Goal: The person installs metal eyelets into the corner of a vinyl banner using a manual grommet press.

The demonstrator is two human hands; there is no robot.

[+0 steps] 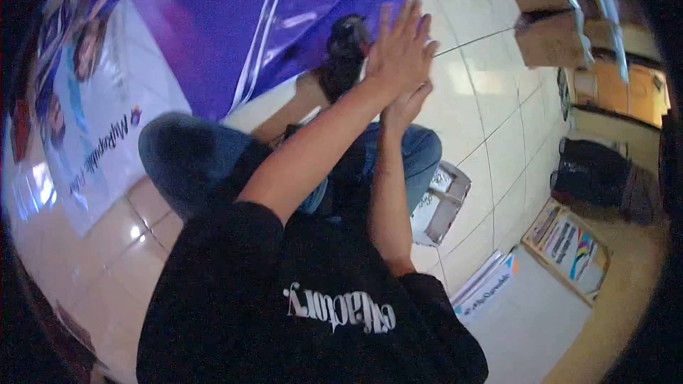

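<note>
My left hand (402, 53) lies over my right hand (407, 105), with its fingers stretched out and apart. The two hands touch, palms facing, and nothing shows between them. Much of my right hand is hidden behind the left; its visible part looks flat, thumb extended. Just left of them is a blurred black object (346, 46), too unclear to name, at the edge of a glossy purple sheet (213, 11). A brown strip (292, 108) runs below the sheet, above my bent knees.
A white printed banner (107, 121) spreads over the tiled floor at left. An open box (449, 206) sits right of my knee. Farther right are cardboard boxes (548, 39), a black bag (590, 171), a framed box of prints (569, 249) and stacked printed sheets (487, 284).
</note>
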